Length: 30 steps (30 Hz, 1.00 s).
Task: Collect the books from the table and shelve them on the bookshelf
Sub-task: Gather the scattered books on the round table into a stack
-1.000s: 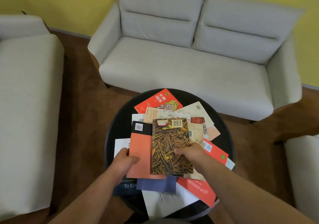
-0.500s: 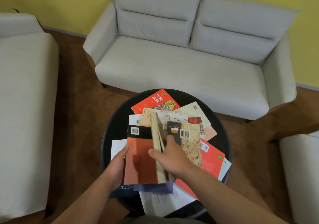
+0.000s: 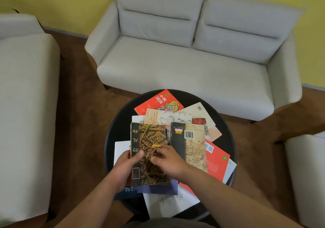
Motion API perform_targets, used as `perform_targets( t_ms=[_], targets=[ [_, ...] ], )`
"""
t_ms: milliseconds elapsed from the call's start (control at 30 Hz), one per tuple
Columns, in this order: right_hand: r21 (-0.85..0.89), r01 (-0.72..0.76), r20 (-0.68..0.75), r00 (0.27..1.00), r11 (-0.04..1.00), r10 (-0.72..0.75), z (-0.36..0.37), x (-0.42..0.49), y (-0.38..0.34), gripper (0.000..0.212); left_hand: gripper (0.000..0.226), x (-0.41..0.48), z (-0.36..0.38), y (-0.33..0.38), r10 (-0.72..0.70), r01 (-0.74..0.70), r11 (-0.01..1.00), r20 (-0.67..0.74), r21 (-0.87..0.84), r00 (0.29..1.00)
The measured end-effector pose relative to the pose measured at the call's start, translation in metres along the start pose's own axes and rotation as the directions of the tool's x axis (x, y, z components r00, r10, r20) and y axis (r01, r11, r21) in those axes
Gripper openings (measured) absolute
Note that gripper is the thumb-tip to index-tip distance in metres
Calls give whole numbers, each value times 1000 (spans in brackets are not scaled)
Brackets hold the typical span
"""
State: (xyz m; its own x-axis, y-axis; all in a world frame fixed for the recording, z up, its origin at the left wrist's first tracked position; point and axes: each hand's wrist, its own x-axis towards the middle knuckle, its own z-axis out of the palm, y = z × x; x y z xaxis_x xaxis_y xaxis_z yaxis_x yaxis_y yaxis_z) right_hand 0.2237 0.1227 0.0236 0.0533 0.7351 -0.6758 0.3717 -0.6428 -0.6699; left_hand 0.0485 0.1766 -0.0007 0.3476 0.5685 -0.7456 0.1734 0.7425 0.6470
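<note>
The straw-patterned book (image 3: pixel 151 140) lies on top of the heap at the lower centre of the frame, on the near side of the round black desk (image 3: pixel 116 127). The left hand (image 3: pixel 125 164) grasps its left edge with the thumb over the cover, while the right hand (image 3: pixel 168 161) rests fairly flat on top, pressing rather than clutching. It looks like a thin, bendy paperback, light enough for one hand. The glossy covers probably slide on each other, so a pinch along the spine edge with support underneath seems safest. Just right of it sits a map-patterned book (image 3: pixel 195 145), and a red cartoon book (image 3: pixel 158 101) lies at the far side. The whole pile is fanned loosely, and a careless tug could drag neighbours along. A white booklet (image 3: pixel 168 203) and a navy book (image 3: pixel 130 190) poke out over the near rim and look easy to knock off. A red-orange book (image 3: pixel 216 161) reaches the rim at lower right. There is open floor at the left, but the grey sofa (image 3: pixel 184 73) closes off the top of the frame. No bookshelf is in sight.
</note>
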Motion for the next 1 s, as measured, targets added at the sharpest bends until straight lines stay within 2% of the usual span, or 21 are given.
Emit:
perform_targets(
  t_ms=[33,100,167,233,300,367,533,600,667,767,833,933,1000],
  targets=[
    [-12,5,-25,1000,1000,-6,-3,0,2,54,30,0,2,0,40,-35,997,-67,66,997],
    [24,24,-123,992,999,-21,-9,-5,3,41,27,-4,3,0,57,-51,997,-105,63,993],
    [125,59,-234,972,990,-28,-16,-11,7,38,31,-14,2,4,42,-43,999,-58,-19,997],
    [322,35,-213,976,946,36,-23,-18,12,45,29,-26,3,8,37,-36,995,13,-91,999],
    [553,-53,-78,990,832,115,-29,-22,21,41,30,-32,15,9,42,-36,995,70,-89,997],
    [738,-118,-14,982,664,191,-38,-26,35,36,38,-32,37,8,42,-40,999,102,-28,994],
    [891,-108,-42,948,440,316,-73,-43,98,39,51,-4,90,2,18,-67,949,157,308,987],
    [919,-79,-74,927,386,368,-88,-47,123,38,31,16,99,-1,76,-94,913,61,396,995],
    [921,-52,-110,916,386,386,-101,-49,139,39,3,33,105,0,128,-127,875,31,467,991],
    [903,-15,-161,915,429,371,-113,-43,151,46,18,53,113,-2,73,-90,866,55,492,996],
    [901,-20,-151,923,434,355,-118,-36,154,51,25,62,117,-4,54,-53,865,13,499,998],
    [902,-47,-120,927,429,355,-125,-28,157,49,24,74,122,-3,-2,38,899,-81,437,997],
    [907,-72,-90,930,414,357,-128,-25,157,47,21,77,125,1,-39,72,915,-90,397,995]
  ],
)
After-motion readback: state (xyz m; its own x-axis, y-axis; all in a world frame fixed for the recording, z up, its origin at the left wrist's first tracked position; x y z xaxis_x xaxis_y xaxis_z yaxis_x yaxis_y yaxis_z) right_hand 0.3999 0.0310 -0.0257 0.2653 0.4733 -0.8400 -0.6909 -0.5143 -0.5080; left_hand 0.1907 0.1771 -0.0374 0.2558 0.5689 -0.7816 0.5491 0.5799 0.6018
